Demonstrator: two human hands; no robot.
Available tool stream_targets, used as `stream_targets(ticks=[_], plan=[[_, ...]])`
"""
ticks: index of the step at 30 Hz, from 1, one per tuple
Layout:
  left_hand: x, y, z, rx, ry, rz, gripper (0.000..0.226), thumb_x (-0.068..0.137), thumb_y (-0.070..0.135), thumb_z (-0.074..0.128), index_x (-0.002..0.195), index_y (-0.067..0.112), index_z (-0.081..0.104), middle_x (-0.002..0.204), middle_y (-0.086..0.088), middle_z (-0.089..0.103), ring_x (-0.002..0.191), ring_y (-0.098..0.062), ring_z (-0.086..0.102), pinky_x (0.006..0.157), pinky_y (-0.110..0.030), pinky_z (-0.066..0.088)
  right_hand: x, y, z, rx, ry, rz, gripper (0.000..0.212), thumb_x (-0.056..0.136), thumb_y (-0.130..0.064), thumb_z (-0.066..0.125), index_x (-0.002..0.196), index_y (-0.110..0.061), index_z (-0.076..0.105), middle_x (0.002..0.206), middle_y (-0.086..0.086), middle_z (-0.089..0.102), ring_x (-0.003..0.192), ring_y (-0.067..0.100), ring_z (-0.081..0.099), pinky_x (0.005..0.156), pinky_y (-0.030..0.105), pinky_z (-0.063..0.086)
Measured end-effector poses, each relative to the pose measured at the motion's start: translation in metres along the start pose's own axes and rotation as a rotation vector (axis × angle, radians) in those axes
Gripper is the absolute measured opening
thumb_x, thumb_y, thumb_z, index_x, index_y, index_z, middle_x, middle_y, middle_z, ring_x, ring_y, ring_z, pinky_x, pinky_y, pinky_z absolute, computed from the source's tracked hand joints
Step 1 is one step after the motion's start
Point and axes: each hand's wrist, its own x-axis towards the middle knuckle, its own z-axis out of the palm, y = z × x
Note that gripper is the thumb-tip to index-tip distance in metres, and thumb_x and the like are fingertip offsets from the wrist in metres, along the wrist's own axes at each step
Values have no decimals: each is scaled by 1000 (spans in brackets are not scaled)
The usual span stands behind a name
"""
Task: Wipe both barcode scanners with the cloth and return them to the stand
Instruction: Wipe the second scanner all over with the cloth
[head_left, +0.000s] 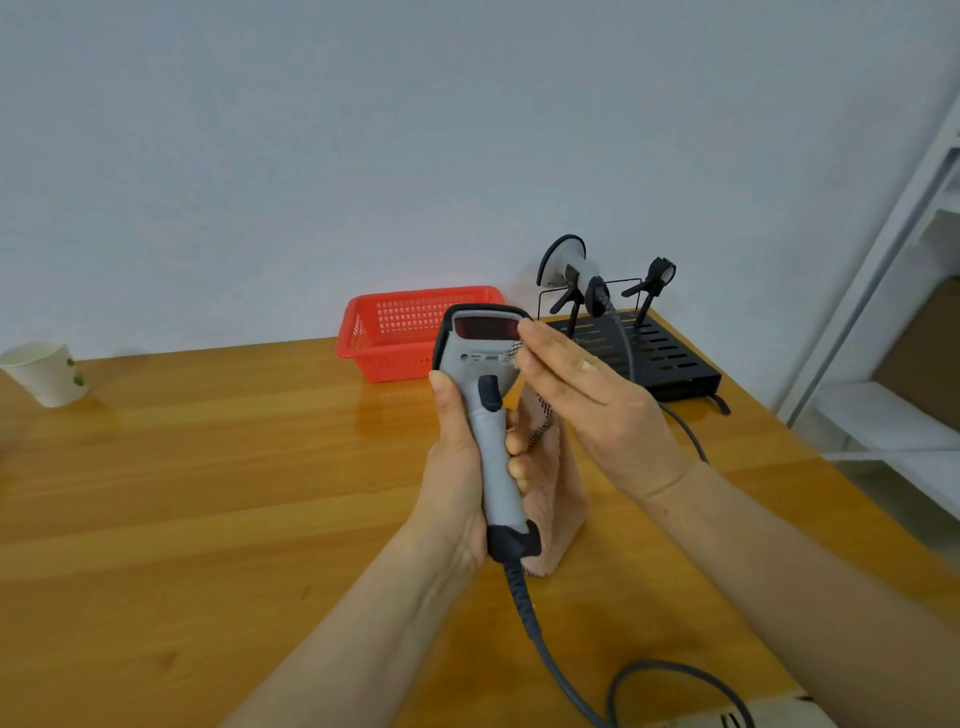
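Over the middle of the desk (208, 467) the person holds one scanner (485, 358) up in the air. The left hand (457, 467) has its grip wrapped round the grey handle, thumb up the near left side and fingertips showing round the right. The scanner's long axis runs almost straight up and down, head on top, and its dark red window (485, 328) faces back toward the person. The right hand (597, 405) comes in from the right with fingers laid out nearly straight. The cloth (556, 499) is caught under them and hangs down behind the handle; the thumb is hidden, so I take that grip for a pinch rather than see it. The cloth's checked edge touches the right side of the head, just beside the window, so the wipe looks under way there. The stand (675, 364) sits far and to the right, nearer the right hand. The second scanner (574, 267) rests in its left holder, and the empty cradle (658, 274) on the right waits for this one. Its cable (550, 660) loops off the near edge. I can read no brand or writing on either scanner.
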Motion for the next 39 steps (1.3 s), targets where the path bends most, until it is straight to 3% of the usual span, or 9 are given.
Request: stream_targets(ticks=[4, 6, 10, 13, 16, 20, 26, 32, 39], plan=[[0, -2, -5, -42, -32, -32, 66, 58, 78, 44, 66, 13, 56, 47, 1, 48, 30, -9, 44, 32, -14, 39, 1, 6, 7, -10, 3, 149, 30, 90, 3, 56, 120, 3, 59, 127, 14, 57, 112, 25, 59, 97, 33, 48], [-1, -5, -6, -46, -53, -47, 66, 57, 78, 45, 68, 14, 56, 48, 1, 48, 31, -9, 44, 32, -15, 39, 5, 10, 6, 22, -3, 393, 28, 86, -1, 62, 114, -2, 64, 118, 10, 65, 103, 21, 63, 94, 34, 50], [0, -6, -11, -23, -15, -47, 68, 61, 78, 43, 72, 12, 56, 49, 0, 47, 32, -10, 43, 33, -16, 39, 32, 3, -10, 646, 173, 1125, 18, 81, -6, 69, 98, -11, 72, 93, -5, 72, 90, 5, 67, 82, 23, 55], [1, -6, -13, 7, -4, -40, 69, 65, 78, 39, 71, 12, 57, 47, 0, 47, 31, -10, 43, 32, -17, 39, 47, -7, -17, 1165, 158, 1307, 16, 81, 1, 65, 92, -8, 71, 86, 1, 74, 81, 9, 70, 75, 24, 57], [2, -7, -13, 22, 2, -39, 69, 69, 78, 37, 68, 12, 58, 47, 0, 47, 31, -10, 43, 32, -16, 38, 45, -13, -19, 1384, 65, 1257, 23, 86, 4, 55, 97, -11, 69, 89, -4, 74, 89, 9, 69, 81, 26, 56], [5, -8, -14, 4, 1, -38, 68, 61, 81, 44, 69, 15, 58, 49, 0, 49, 33, -10, 45, 33, -16, 40, 40, -13, -15, 999, 65, 1134, 23, 81, 3, 64, 97, -12, 70, 84, -14, 72, 88, 3, 68, 79, 20, 55], [6, -12, -22, 91, 72, 2, 70, 60, 83, 47, 65, 15, 62, 52, -2, 51, 37, -13, 46, 37, -20, 40, 45, 7, -28, 828, -103, 1172, 16, 74, 2, 72, 84, -11, 73, 71, -12, 69, 66, -4, 66, 63, 12, 53], [-1, -14, -13, 250, 145, 53, 74, 57, 80, 46, 69, 9, 62, 53, -5, 54, 39, -16, 48, 39, -23, 44, 51, -3, -23, 588, -159, 998, 19, 85, -4, 62, 100, -11, 72, 98, 0, 72, 92, 4, 64, 91, 18, 48], [2, -12, -11, 331, 225, 63, 80, 54, 83, 45, 71, 6, 60, 51, -6, 56, 41, -19, 51, 44, -26, 47, 47, -19, -21, 386, -125, 675, 30, 84, 1, 57, 110, -10, 68, 111, 7, 69, 107, 19, 63, 98, 32, 47]])
